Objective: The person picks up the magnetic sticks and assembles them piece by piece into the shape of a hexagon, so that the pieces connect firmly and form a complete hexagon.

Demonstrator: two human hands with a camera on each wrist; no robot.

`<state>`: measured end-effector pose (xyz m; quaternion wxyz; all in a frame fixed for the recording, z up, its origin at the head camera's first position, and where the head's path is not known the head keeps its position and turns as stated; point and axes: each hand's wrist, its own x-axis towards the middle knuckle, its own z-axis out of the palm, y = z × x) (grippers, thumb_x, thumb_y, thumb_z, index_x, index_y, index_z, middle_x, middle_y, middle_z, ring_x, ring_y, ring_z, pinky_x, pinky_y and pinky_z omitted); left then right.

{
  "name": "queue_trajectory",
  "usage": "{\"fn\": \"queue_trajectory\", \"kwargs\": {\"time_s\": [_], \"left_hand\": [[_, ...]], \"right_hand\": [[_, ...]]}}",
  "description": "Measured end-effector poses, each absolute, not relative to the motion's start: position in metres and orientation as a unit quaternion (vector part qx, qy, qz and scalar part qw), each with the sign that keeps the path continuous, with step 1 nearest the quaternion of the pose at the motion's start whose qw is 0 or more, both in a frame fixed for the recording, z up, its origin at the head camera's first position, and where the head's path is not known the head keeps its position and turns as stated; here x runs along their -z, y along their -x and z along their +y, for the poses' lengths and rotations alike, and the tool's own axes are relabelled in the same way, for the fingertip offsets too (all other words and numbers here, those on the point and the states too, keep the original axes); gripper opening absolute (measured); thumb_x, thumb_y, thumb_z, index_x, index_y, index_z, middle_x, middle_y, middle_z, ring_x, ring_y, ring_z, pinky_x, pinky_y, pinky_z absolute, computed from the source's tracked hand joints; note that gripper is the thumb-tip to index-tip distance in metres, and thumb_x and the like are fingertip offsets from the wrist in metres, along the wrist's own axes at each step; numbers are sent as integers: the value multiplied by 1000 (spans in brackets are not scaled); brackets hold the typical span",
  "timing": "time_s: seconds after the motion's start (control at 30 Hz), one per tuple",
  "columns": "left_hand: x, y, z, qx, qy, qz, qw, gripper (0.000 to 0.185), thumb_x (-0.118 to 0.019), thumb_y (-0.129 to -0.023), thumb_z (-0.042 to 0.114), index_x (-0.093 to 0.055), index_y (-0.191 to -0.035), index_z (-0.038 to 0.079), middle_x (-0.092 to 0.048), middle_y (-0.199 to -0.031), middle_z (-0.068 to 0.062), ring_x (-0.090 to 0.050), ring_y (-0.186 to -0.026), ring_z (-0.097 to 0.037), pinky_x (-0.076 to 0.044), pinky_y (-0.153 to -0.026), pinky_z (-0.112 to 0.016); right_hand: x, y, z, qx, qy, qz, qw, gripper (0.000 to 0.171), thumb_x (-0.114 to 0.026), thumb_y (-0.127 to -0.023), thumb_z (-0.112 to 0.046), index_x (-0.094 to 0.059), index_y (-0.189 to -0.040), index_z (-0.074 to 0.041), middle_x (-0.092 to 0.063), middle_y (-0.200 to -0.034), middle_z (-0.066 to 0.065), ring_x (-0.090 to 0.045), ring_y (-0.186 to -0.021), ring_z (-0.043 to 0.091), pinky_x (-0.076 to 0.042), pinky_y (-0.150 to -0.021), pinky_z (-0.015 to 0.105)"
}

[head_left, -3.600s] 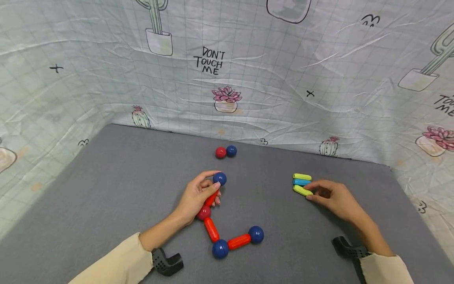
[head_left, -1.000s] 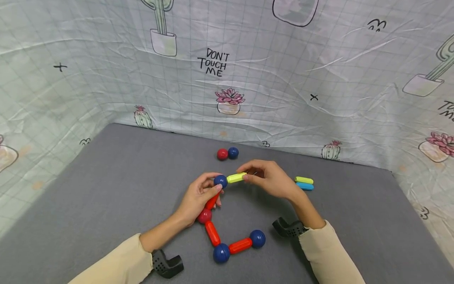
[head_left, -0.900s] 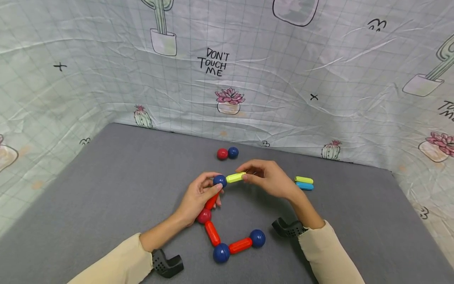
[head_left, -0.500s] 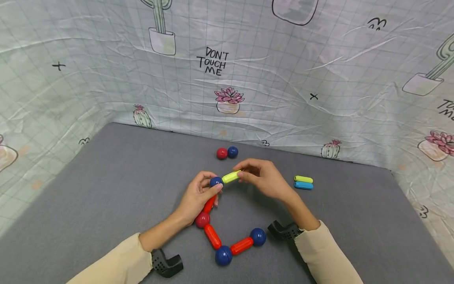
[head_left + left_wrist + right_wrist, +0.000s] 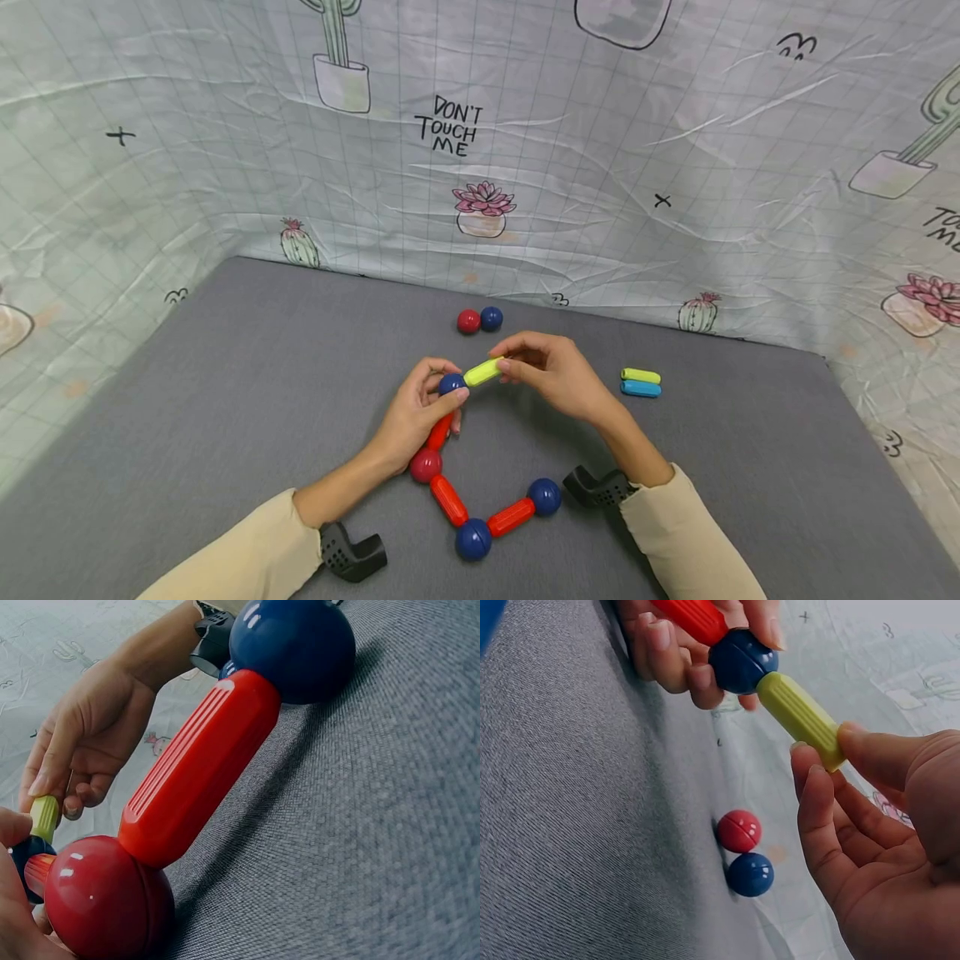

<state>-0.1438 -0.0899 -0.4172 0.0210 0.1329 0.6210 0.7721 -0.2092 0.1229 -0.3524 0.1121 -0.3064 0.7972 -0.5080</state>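
nearest the person, on the grey surface (image 5: 225, 392), lies a chain of toy pieces: a blue ball (image 5: 544, 496), a red rod (image 5: 510, 517), a second blue ball (image 5: 473, 539), another red rod (image 5: 448, 500) and a red ball (image 5: 425, 465). from the red ball a third red rod (image 5: 439, 431) rises to the top blue ball (image 5: 452, 384), which the left hand (image 5: 408, 417) pinches between thumb and curled fingers (image 5: 442, 367).

the right hand (image 5: 558, 379), which 3.6 s ago rested by the rods at the right, now pinches the yellow-green rod (image 5: 483, 371) by its far end with curled fingers (image 5: 821, 825); the rod's other end touches the top blue ball. since a second ago the rod has tilted more steeply and the ball has shifted slightly left.

farther right, a yellow-green rod (image 5: 641, 376) and a light blue rod (image 5: 641, 388) lie side by side, touching; there were three before. beyond the hands, a loose red ball (image 5: 468, 321) and a loose blue ball (image 5: 491, 317) sit touching, near the printed cloth wall (image 5: 675, 150).
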Motion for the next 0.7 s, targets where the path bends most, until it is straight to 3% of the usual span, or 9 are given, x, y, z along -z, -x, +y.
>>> {"fn": "queue_trajectory", "kwargs": {"time_s": [0.2,0.43,0.7], "left_hand": [[418,144,-91,-765,-157,625,10,33,-55,-98,10,-42,-123,-6,-52,-76,-30,-54,-51,-26,-46,-48,-26],[420,145,-91,-758,-175,628,-9,26,-58,-96,6,-48,-117,-6,-54,-78,-29,-55,-52,-32,-47,-48,-30],[418,144,-91,-755,-151,637,-24,26,-63,-93,5,-52,-114,-4,-60,-78,-15,-54,-52,-20,-44,-47,-27]], "right_hand": [[355,207,119,529,308,781,123,18,-63,-93,-9,-67,-111,-7,-67,-99,5,-67,-84,21,-52,-75,50],[362,203,110,523,333,775,124,20,-62,-94,-10,-67,-112,-6,-68,-100,4,-67,-86,19,-54,-74,44],[365,199,106,513,329,783,126,19,-63,-93,-8,-67,-111,-7,-69,-97,4,-67,-86,18,-55,-74,39]]}}
